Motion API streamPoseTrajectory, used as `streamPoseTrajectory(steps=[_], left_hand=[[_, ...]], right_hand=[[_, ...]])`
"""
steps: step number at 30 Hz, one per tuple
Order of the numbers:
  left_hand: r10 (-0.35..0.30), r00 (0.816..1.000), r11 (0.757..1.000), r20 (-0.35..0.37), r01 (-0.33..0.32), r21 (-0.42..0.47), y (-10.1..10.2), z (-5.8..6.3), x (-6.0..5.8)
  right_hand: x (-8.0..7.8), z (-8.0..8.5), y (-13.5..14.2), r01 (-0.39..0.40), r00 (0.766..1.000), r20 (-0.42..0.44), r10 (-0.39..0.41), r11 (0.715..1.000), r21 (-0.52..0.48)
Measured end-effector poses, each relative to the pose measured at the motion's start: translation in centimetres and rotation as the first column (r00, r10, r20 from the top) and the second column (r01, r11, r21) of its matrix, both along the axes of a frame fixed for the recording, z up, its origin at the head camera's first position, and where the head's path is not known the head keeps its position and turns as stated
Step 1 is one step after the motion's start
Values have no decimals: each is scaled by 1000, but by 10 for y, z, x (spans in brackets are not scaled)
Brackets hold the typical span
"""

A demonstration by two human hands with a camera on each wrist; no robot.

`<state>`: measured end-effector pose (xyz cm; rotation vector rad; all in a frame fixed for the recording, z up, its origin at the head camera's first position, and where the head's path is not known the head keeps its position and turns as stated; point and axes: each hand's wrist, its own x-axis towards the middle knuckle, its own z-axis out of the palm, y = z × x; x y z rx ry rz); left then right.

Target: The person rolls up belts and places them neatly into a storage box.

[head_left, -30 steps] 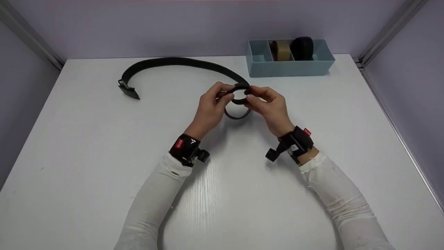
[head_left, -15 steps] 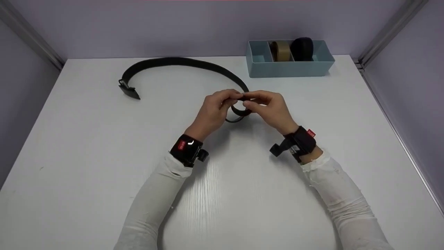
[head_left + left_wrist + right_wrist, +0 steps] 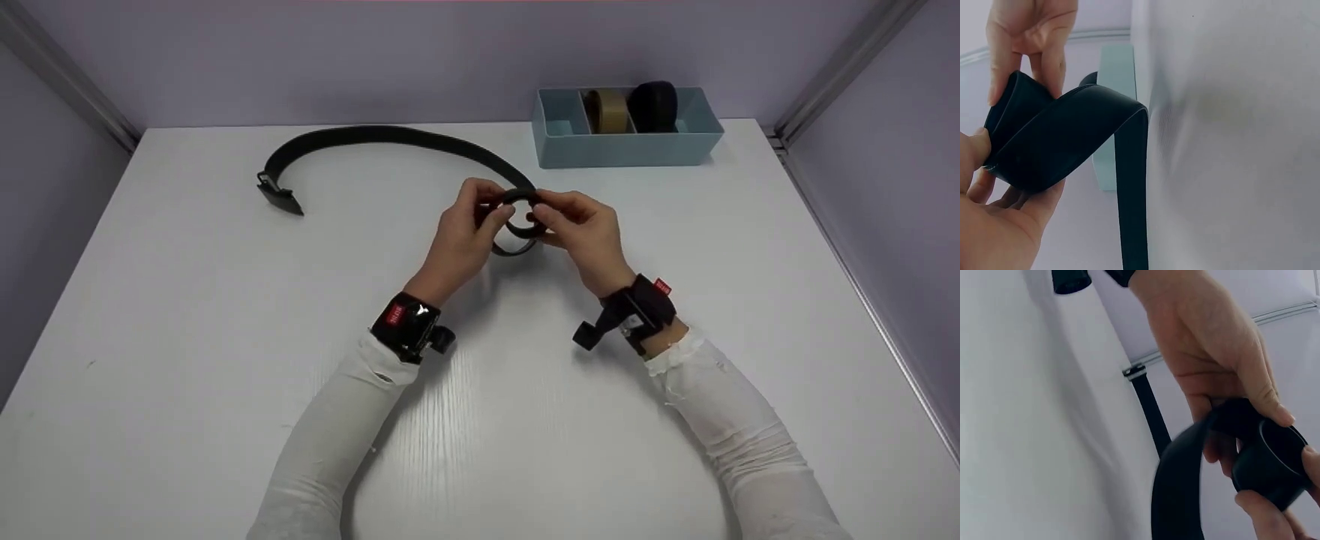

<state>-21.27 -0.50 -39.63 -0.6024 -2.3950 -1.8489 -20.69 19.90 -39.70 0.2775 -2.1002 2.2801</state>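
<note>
A black belt [image 3: 390,135] arcs over the white table, its buckle end [image 3: 277,195] lying at the left. The other end is rolled into a small coil [image 3: 1033,152] between my two hands. With thumb and fingers, my left hand [image 3: 465,236] grips the left side of the coil. From the opposite side, my right hand [image 3: 589,236] pinches it. A loose loop of belt [image 3: 1179,478] hangs below the coil. In the right wrist view, the left hand [image 3: 1207,337] reaches down from above, fingers partly hidden behind the strap.
A blue divided tray [image 3: 630,151] stands at the back right of the table. It holds a roll of brown tape [image 3: 611,111] and a dark rounded object [image 3: 654,106]. Pale walls rise behind and beside the table.
Both hands shifted slightly toward me and met over the coil half a second ago. Now they are apart again, and the coil's round opening shows between them. The buckle end stays put.
</note>
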Motion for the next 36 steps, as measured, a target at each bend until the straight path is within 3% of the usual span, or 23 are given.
streamPoseTrajectory(steps=[4, 8, 13, 17, 20, 23, 28, 33, 36], left_hand=[[-15, 1000, 1000, 1, 15, -2, -1, 0, -1], [-6, 999, 999, -32, 5, -48, -3, 1, -1], [-13, 996, 993, -88, 3, -115, -4, 2, -2], [-53, 992, 983, -110, 33, -178, -3, 1, -1], [-79, 991, 977, -108, 55, -205, -3, 0, -1], [-80, 991, 978, -103, 58, -200, -3, 0, 0], [-52, 993, 990, -105, 38, -137, 1, 1, 1], [-3, 996, 999, -89, -1, -44, 5, -2, 1], [-5, 999, 999, -48, 7, 39, 7, -3, 0]], right_hand=[[2, -1, -4, 11, 999, 34, -9, 999, -52], [1, -1, -3, -34, 999, 23, 34, 999, -16], [-1, 2, 4, -97, 992, -59, 107, 983, 158], [-3, 4, 11, -128, 981, -96, 166, 939, 320], [-4, 5, 13, -144, 976, -97, 193, 917, 372], [-5, 5, 13, -154, 976, -91, 197, 923, 351], [-4, 4, 10, -134, 985, -70, 155, 962, 239], [-1, 5, 5, -83, 996, -13, 85, 992, 98], [1, 6, 2, -47, 998, 42, 46, 999, 21]])
